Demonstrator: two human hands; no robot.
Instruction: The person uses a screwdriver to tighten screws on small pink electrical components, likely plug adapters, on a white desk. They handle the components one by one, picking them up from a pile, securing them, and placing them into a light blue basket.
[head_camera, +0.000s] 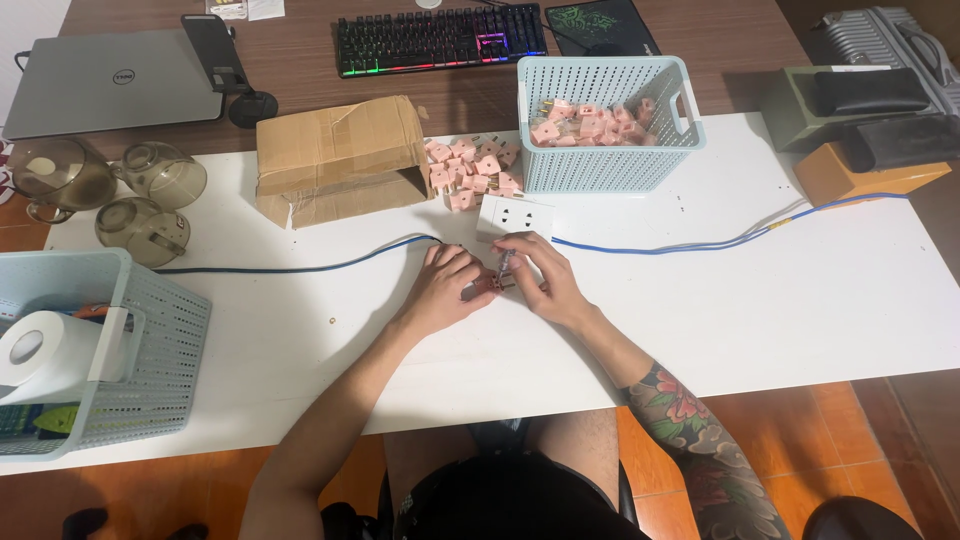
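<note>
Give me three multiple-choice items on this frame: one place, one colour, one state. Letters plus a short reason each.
1. Where does the white socket block lie?
A. inside the right basket
B. on the white table, just beyond the hands
C. on the laptop

2. What colour are the small plug parts in the right basket?
A. pink
B. green
C. black

3. How are the hands placed?
A. both at the table edge, apart
B. one raised over the keyboard
C. left hand and right hand close together on one small part

Answers: B, the block sits on the table ahead of the fingers; A, the plug parts are pink; C, both hands meet on the part.
</note>
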